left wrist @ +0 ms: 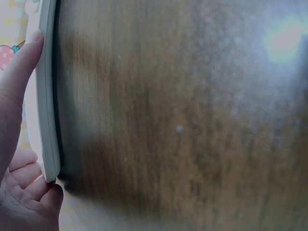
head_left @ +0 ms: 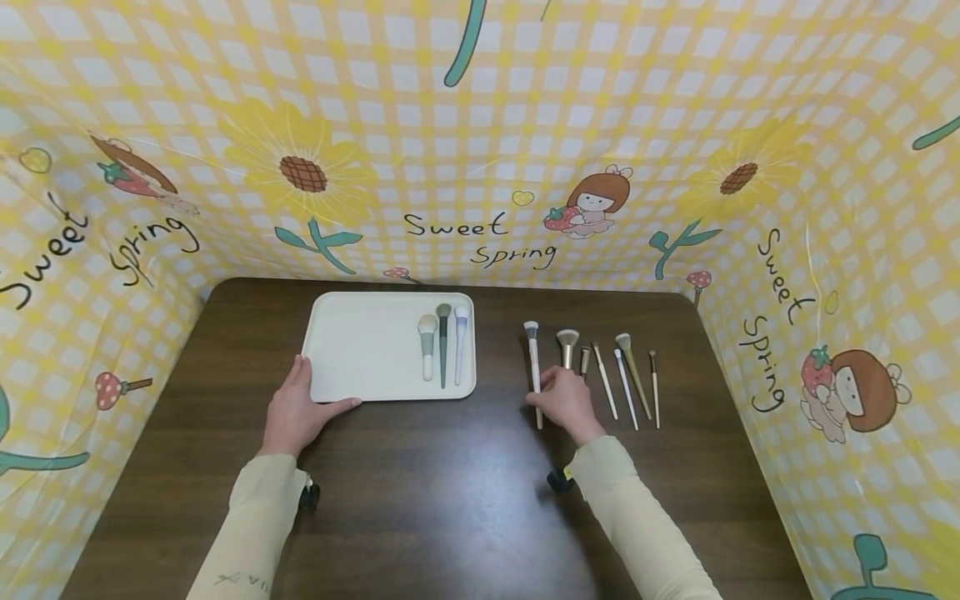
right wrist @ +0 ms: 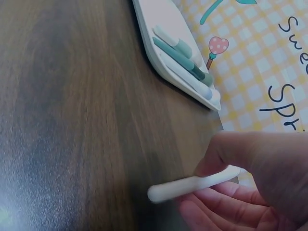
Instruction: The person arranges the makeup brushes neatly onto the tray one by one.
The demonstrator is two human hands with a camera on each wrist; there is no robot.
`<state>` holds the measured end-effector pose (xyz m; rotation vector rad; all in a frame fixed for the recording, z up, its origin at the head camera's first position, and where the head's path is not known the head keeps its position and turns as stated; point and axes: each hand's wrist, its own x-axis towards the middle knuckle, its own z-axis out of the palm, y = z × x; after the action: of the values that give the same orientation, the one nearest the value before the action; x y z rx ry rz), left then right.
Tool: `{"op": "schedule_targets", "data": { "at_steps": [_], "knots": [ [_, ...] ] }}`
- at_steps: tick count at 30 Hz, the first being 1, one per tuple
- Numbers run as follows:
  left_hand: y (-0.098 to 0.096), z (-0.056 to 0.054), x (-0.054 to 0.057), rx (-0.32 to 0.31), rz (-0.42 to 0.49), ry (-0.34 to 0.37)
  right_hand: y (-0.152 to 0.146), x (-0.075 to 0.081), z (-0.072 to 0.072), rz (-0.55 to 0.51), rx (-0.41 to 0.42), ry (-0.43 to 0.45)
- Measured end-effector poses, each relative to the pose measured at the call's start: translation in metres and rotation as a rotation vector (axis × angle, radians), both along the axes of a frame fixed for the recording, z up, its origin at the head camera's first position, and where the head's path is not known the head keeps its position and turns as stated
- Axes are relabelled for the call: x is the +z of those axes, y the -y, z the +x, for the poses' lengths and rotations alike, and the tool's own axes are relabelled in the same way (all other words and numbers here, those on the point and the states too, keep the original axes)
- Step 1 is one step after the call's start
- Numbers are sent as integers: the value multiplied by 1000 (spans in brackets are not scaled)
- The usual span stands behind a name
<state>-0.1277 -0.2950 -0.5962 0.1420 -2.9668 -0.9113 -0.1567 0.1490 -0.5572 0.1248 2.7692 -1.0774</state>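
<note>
My left hand holds the near left corner of a white tray, thumb along its front edge and fingers at its left side. On the tray's right part lie three makeup brushes: one with a pale fluffy head, a dark green one and a whitish one. To the right of the tray, my right hand pinches a white-handled makeup brush between thumb and fingers. Its rounded handle end sticks out past the thumb in the right wrist view.
Several more makeup brushes lie side by side right of my right hand, among them a broad-headed one, an olive-handled one and a thin one. A yellow checked cloth surrounds the dark wooden table at the back and sides.
</note>
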Motion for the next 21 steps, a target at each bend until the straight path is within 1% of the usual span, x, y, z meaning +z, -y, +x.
{"op": "schedule_targets", "data": {
  "at_steps": [10, 15, 21],
  "knots": [
    [-1, 0, 1, 1, 5, -3, 5, -2, 0, -56, 14, -23],
    [-2, 1, 2, 5, 6, -1, 7, -5, 1, -76, 17, -54],
    [-3, 2, 2, 3, 9, -10, 12, -6, 1, -123, -12, -100]
  ]
}}
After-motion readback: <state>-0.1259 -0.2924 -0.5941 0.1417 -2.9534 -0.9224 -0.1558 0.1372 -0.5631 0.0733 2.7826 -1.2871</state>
